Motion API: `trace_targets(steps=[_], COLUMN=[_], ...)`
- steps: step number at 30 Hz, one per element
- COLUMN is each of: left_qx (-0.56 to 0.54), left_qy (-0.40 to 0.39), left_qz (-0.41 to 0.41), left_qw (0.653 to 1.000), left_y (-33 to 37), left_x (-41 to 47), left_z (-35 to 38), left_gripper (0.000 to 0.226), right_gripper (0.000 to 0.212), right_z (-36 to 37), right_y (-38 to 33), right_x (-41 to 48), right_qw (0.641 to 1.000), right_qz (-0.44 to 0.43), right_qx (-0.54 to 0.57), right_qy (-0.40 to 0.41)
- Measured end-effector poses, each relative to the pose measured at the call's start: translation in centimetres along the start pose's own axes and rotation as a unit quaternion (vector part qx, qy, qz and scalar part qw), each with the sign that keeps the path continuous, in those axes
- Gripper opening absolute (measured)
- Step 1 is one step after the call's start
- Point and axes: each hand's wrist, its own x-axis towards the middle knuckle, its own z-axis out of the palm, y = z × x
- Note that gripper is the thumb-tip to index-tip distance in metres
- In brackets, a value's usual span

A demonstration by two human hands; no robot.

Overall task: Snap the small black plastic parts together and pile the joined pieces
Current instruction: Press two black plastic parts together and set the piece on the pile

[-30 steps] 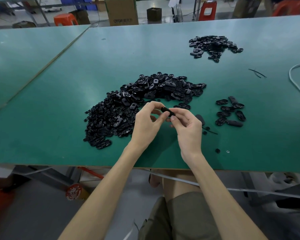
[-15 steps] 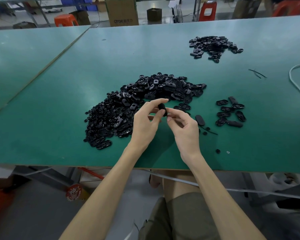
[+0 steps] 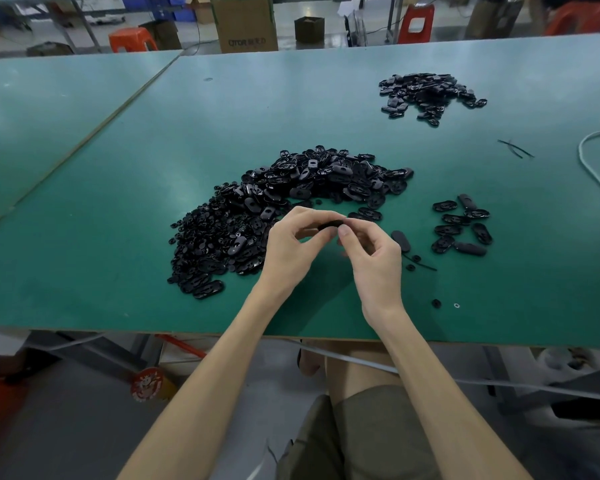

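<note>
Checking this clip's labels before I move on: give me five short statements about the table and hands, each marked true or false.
1. The left hand and right hand both pinch one black part. True.
2. The big pile lies right of the hands. False: it lies left of and beyond them.
3. A smaller pile sits at the far right of the table. True.
4. The table is red. False: it is green.
5. A white cable lies near the right edge. True.
</note>
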Motion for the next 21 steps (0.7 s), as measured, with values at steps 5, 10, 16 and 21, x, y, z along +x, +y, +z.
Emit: trace_targets(steps=[5, 10, 16, 21], left_qx=[-0.005, -0.056, -0.064, -0.069], left_qy=[-0.029, -0.022, -0.035, -0.043], left_qz=[-0.014, -0.029, -0.033, -0.038], left_qw=[0.999, 0.998, 0.997, 0.996], left_y=[-0.01, 0.21, 0.08, 0.09], left_x=[0.05, 0.03, -0.02, -0.1], left_z=[0.05, -0.21, -0.19, -0.1], left_gripper=[0.023, 0.022, 0.023, 0.024], right_gripper=[0.008, 0.008, 0.009, 0.011], right_z=[-0.09, -0.08, -0.04, -0.07], right_y=[0.1, 0.14, 0.2, 0.26], right_x=[-0.01, 0.03, 0.08, 0.1], right_qw=[1.0, 1.0, 0.999, 0.999], right_qz=[-0.002, -0.005, 0.007, 0.015], right_qx=[0.011, 0.023, 0.028, 0.022], right_qy=[0.014, 0.019, 0.032, 0.033])
